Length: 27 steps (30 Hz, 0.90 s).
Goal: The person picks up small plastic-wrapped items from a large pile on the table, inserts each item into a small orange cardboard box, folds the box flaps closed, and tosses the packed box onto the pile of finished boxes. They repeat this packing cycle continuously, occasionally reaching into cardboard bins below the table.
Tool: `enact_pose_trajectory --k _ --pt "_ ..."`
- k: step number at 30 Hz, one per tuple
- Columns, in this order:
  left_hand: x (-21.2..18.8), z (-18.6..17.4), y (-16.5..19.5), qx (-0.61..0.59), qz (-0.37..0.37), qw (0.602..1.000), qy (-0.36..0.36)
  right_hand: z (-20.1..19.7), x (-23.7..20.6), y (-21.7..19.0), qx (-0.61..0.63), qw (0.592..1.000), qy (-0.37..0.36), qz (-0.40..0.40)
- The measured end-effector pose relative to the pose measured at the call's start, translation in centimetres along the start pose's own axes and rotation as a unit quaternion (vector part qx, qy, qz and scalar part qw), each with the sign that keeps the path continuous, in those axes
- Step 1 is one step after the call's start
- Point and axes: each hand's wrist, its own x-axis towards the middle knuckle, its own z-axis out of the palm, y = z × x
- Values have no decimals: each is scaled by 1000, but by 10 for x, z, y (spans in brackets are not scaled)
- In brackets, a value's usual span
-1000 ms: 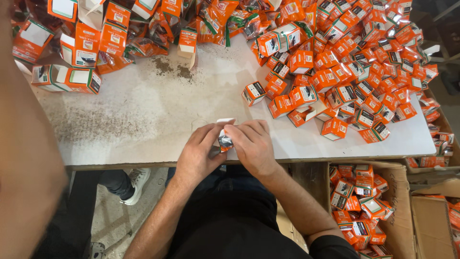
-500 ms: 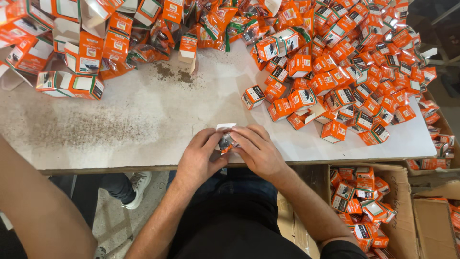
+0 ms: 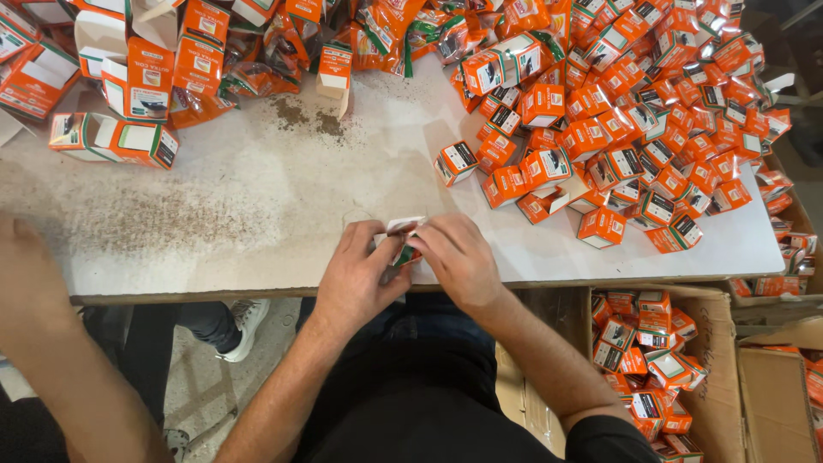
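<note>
My left hand (image 3: pixel 360 274) and my right hand (image 3: pixel 459 257) meet at the near edge of a white table (image 3: pixel 257 214). Together they grip a small orange and white carton (image 3: pixel 401 236) with its white flap up; most of it is hidden by my fingers. The nearest loose orange box (image 3: pixel 455 162) lies a little beyond my right hand on the table.
A big heap of small orange boxes (image 3: pixel 634 111) covers the table's right side. Larger orange cartons (image 3: pixel 129 137) and foil packets (image 3: pixel 386 26) lie along the back and left. A cardboard box (image 3: pixel 720 334) with filled orange boxes stands at lower right. Another person's arm (image 3: pixel 51 343) is at left.
My hands stay on the small carton and work it slightly. The other person's arm at the left has dropped lower and nearer to the table's front edge.
</note>
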Motion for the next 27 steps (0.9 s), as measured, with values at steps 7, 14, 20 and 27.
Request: enact_pose_trajectory --k 7,14,20,27 --pt "-2 4 -8 -42 -47 998 -1 -4 -3 -13 -116 988 -38 -94" --pt "-5 8 -10 -36 -44 998 -6 3 11 -7 9 999 -40 -17" --pt "-7 10 -12 -20 -28 999 3 19 16 -5 91 992 -30 81" --pt "-12 7 -2 48 107 986 121 21 10 -2 36 994 -10 98"
